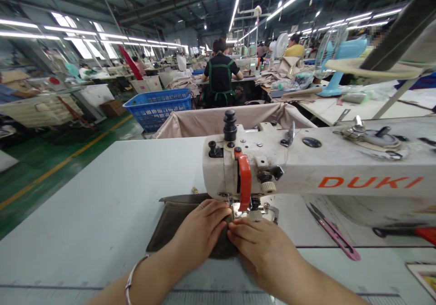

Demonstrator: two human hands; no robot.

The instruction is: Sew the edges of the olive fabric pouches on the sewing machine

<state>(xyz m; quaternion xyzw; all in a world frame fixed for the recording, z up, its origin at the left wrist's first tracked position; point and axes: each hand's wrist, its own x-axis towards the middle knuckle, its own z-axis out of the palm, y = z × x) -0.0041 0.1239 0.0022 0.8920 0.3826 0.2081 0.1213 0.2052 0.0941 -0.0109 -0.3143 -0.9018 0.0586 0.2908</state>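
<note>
A dark brown fabric piece (166,225) lies on the table, its right part beneath the head of a white sewing machine (221,168). My left hand (200,227) rests over the middle of the fabric, fingers close together and gripping it, with the fingertips beside the presser foot. Just in front of the foot, my right hand (262,243) has its fingers bent and closed on the fabric's right edge. The fingertips of both hands nearly meet. An orange guard (244,182) hangs in front of the needle area, partly hiding it. A bracelet circles my left wrist.
Pink-handled thread snips (335,234) lie right of my right hand. A ruler strip (190,297) runs along the table's front edge. Behind the machine are a beige cloth-lined bin (190,121) and a blue basket (160,107). A person (220,75) sits farther ahead.
</note>
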